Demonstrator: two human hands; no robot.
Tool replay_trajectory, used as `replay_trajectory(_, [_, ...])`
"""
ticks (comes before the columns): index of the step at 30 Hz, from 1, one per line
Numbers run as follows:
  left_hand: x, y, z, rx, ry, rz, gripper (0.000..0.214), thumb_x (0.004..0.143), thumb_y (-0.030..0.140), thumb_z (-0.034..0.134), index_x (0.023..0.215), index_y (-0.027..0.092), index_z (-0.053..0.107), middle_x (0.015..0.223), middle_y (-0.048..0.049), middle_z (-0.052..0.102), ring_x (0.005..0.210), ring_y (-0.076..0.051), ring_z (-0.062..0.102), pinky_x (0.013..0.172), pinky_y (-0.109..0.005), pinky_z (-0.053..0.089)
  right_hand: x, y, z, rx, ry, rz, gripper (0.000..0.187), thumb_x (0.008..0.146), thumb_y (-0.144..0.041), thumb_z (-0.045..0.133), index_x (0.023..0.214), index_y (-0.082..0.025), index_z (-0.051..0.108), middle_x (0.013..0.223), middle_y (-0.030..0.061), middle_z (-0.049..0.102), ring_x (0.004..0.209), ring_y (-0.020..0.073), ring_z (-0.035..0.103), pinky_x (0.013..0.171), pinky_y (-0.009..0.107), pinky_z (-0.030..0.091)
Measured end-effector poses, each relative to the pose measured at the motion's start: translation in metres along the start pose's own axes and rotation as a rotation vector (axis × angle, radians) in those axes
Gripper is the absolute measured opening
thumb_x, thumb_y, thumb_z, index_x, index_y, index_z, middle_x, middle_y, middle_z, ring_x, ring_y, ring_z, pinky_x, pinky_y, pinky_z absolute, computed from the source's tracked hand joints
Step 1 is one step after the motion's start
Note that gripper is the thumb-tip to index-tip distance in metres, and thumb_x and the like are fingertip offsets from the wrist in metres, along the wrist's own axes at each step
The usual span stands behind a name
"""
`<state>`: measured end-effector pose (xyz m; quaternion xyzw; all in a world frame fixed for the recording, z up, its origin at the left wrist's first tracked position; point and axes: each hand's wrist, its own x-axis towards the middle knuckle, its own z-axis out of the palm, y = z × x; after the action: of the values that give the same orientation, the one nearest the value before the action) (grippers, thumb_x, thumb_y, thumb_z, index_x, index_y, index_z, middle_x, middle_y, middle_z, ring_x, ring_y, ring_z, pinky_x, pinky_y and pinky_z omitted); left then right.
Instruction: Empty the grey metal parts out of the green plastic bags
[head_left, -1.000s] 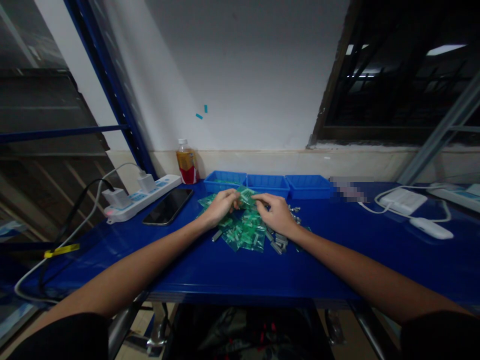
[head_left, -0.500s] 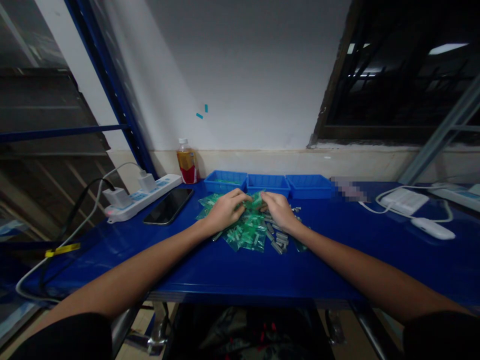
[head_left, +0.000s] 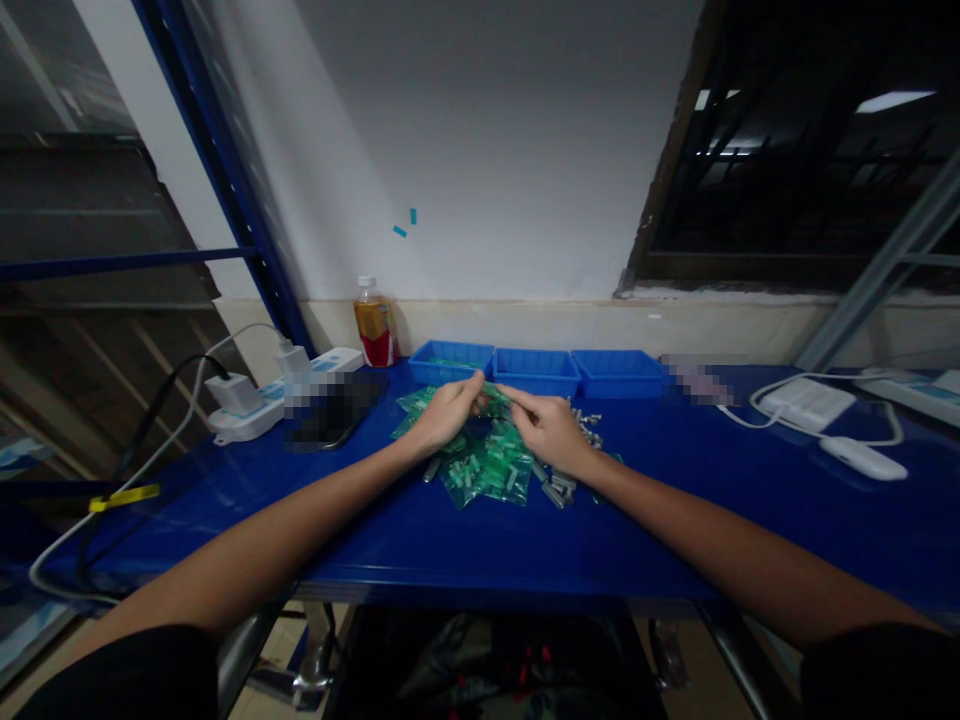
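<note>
Against a pale wall (head_left: 487,150), a blue desk (head_left: 420,545) is lined at the back with three blue trays (head_left: 536,385). Above a heap of green bags (head_left: 487,475), one green bag (head_left: 495,401) is pinched between the fingertips of the left hand (head_left: 448,412) and right hand (head_left: 553,430); metal pieces (head_left: 556,489) are strewn alongside.

A translucent green packet (head_left: 495,402), creased and partly hidden, is held just in front of the middle blue tray (head_left: 536,384). Nearer the viewer than that tray, more green packets (head_left: 491,470) are spread flat and overlapped, with small pale-green pieces seen among them. Loose grey metal pieces (head_left: 556,488) are scattered in front of the tray, toward its right end.
</note>
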<state>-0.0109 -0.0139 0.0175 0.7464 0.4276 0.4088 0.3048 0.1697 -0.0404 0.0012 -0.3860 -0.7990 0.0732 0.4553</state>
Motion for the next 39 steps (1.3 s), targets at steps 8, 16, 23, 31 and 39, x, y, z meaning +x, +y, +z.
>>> replay_trajectory(8, [0.001, -0.003, 0.004, -0.203, 0.004, 0.024, 0.025, 0.082, 0.041, 0.054, 0.082, 0.016, 0.054, 0.063, 0.0033, 0.049, 0.057, -0.009, 0.047, 0.055, -0.021, 0.038, 0.002, -0.002, -0.002, 0.048, 0.055, 0.003, 0.033, 0.082, -0.015, 0.044, 0.102, -0.019, 0.07, 0.073, 0.0029, 0.063, 0.06, 0.0129, 0.052, 0.058, 0.025, 0.04])
replay_trajectory(16, [-0.008, 0.0, 0.002, 0.335, 0.055, 0.458, 0.014, 0.085, 0.029, 0.055, 0.094, 0.018, 0.057, 0.086, -0.0018, 0.057, 0.072, -0.012, 0.053, 0.066, -0.024, 0.044, 0.009, 0.009, -0.001, 0.298, 0.088, 0.232, 0.046, 0.089, -0.048, 0.038, 0.061, -0.018, 0.059, 0.074, 0.0035, 0.057, 0.074, 0.0163, 0.054, 0.067, 0.028, 0.043])
replay_trajectory(23, [-0.011, -0.001, 0.0, 0.491, 0.003, 0.516, 0.016, 0.083, 0.021, 0.055, 0.099, 0.021, 0.057, 0.097, -0.0036, 0.056, 0.082, -0.015, 0.055, 0.074, -0.028, 0.045, 0.007, 0.01, 0.003, 0.297, 0.078, 0.352, 0.04, 0.085, -0.047, 0.043, 0.058, -0.019, 0.05, 0.051, -0.0033, 0.045, 0.051, 0.0119, 0.042, 0.051, 0.024, 0.032])
replay_trajectory(31, [-0.004, 0.003, 0.003, 0.119, 0.004, 0.141, 0.039, 0.088, 0.048, 0.04, 0.081, 0.016, 0.06, 0.077, -0.0033, 0.059, 0.07, -0.015, 0.052, 0.066, -0.027, 0.041, 0.003, 0.001, -0.001, 0.127, 0.022, 0.116, 0.029, 0.087, -0.031, 0.044, 0.094, -0.018, 0.069, 0.067, -0.0001, 0.064, 0.056, 0.0135, 0.052, 0.055, 0.024, 0.038])
replay_trajectory(39, [0.003, 0.003, -0.001, -0.305, -0.016, -0.18, 0.033, 0.081, 0.044, 0.048, 0.075, 0.014, 0.057, 0.065, -0.0024, 0.057, 0.06, -0.013, 0.053, 0.051, -0.022, 0.036, 0.001, 0.002, -0.002, -0.076, 0.006, -0.013, 0.039, 0.081, -0.015, 0.044, 0.114, -0.018, 0.066, 0.073, 0.0047, 0.068, 0.06, 0.0148, 0.056, 0.061, 0.027, 0.043])
